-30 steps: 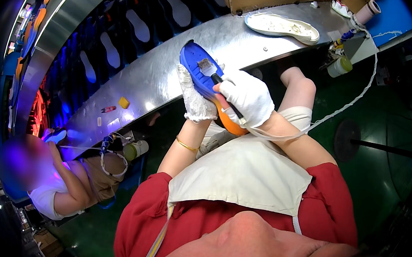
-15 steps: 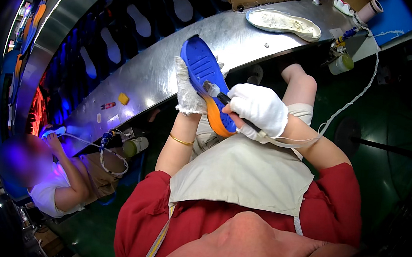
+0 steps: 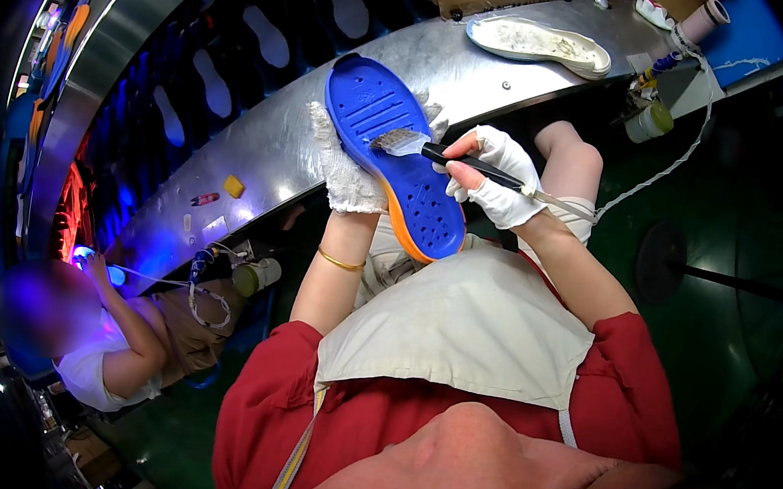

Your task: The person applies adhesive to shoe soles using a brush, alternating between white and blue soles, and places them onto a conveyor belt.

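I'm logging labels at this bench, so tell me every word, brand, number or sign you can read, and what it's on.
No text can be read here.
Blue-and-orange shoe sole: no readable lettering.
Black-handled brush: none readable.
Pale rectangle on the metal bench: too small to tell.

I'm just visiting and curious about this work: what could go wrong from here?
The sole might slip or twist if the brush presses hard, since only the left hand supports it, in a cloth glove.

The bristles sit near the sole's rim, so a wide stroke could run over the edge and onto that glove.

The cord hangs loose past the knee and might snag as the right hand moves.
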### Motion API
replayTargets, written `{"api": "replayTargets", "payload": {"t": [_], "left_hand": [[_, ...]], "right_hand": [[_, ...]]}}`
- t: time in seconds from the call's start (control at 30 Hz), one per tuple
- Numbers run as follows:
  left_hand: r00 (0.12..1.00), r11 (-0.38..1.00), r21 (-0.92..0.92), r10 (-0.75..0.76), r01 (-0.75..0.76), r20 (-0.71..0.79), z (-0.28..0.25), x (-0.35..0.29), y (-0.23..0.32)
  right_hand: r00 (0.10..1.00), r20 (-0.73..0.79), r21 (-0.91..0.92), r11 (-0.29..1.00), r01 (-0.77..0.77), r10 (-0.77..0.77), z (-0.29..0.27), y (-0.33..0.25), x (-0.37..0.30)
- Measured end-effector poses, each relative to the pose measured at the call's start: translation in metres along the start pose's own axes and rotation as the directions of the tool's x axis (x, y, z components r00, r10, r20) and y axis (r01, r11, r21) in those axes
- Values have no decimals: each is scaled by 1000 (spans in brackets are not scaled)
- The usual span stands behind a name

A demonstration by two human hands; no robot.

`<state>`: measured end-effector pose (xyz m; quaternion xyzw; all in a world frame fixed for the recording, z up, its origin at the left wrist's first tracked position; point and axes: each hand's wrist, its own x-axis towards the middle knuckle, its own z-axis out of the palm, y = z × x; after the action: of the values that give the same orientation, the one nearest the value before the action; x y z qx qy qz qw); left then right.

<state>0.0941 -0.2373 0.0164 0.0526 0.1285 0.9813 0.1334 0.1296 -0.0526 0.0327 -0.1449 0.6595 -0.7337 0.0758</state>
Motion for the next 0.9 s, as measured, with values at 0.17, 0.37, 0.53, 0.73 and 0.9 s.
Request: {"api": "replayTargets", "payload": {"t": [0.17,0.37,0.53,0.73,0.9], "left_hand": [[987,994,97,59,-45,-149,-6,3,-2],[971,986,168,22,18,-238,12,1,-11],[988,999,36,-25,31,-151,9,0,-13],[976,999,37,16,-8,-218,0,2,-18],[992,998,-60,-21,13,-126,1,0,-19]], "right_hand": [[906,111,-452,791,413,-409,-9,-12,8],[995,36,62,994,-95,93,-20,-23,21],[986,-132,351,935,-49,101,-15,-7,35],[996,-84,236,972,0,20,-9,-15,34],[984,-149,97,989,109,-93,-10,-13,43]]}}
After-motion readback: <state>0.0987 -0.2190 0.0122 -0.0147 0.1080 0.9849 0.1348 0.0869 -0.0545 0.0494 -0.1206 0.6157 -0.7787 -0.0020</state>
